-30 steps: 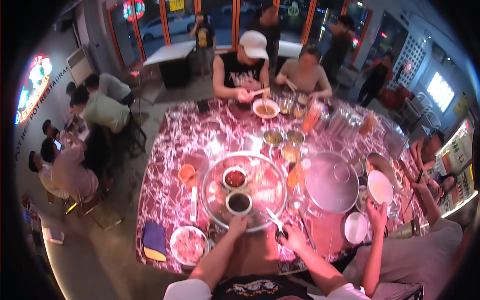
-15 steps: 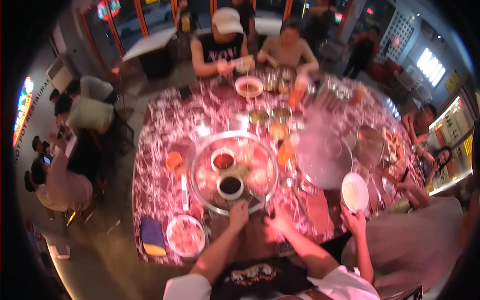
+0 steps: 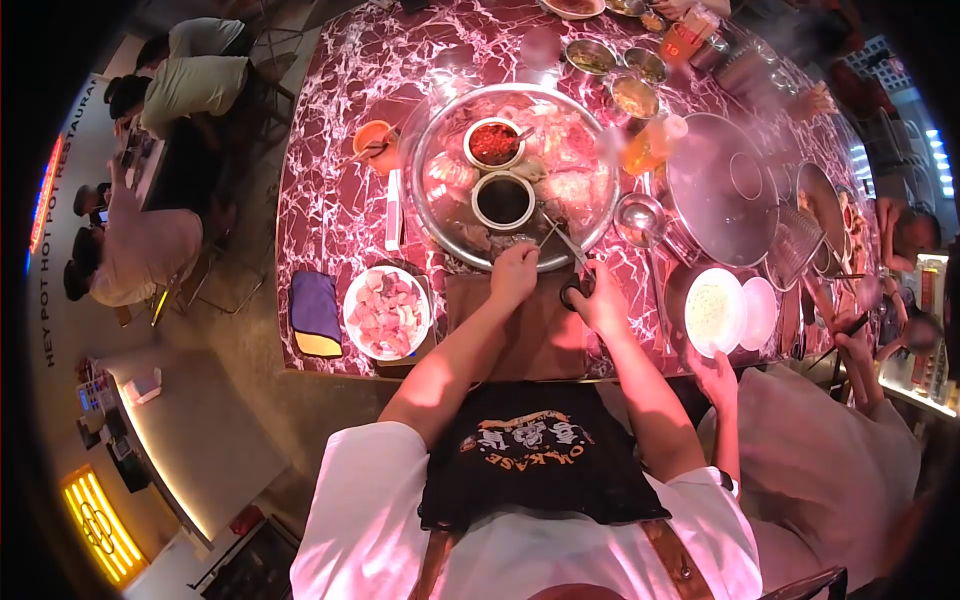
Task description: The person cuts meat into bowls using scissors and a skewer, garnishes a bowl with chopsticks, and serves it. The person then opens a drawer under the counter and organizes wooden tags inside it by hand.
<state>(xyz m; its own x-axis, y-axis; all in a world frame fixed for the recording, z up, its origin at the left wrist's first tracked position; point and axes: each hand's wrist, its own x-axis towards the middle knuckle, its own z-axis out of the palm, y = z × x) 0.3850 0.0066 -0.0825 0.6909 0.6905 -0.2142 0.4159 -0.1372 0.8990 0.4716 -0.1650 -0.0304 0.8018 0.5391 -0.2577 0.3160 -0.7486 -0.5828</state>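
Note:
A large round metal tray (image 3: pixel 425 215) of raw meat lies in front of me, with a bowl of red sauce (image 3: pixel 494 144) and a bowl of dark sauce (image 3: pixel 503 201) on it. My right hand (image 3: pixel 596 297) grips black-handled scissors (image 3: pixel 573 247), their blades apart over the tray's near right edge. My left hand (image 3: pixel 515 272) is closed at the near rim, by the dark sauce bowl; what it pinches is too small to make out. Left of the tray are a white plate of meat pieces (image 3: pixel 387 312) and an orange cup (image 3: pixel 376 146).
A large round lid (image 3: pixel 722 190) covers the right side, near a ladle (image 3: pixel 641 218) and a wire strainer (image 3: pixel 797 244). Another person's hand (image 3: pixel 715 377) holds a white bowl (image 3: pixel 715 310). A blue-and-yellow cloth (image 3: pixel 316 313) lies at the left edge. Metal bowls (image 3: pixel 591 57) stand farther back.
The view has tilted down, so the tray sits higher in it and the diners opposite are mostly out of view. The neighbour's white bowl is now lower, beside another white bowl.

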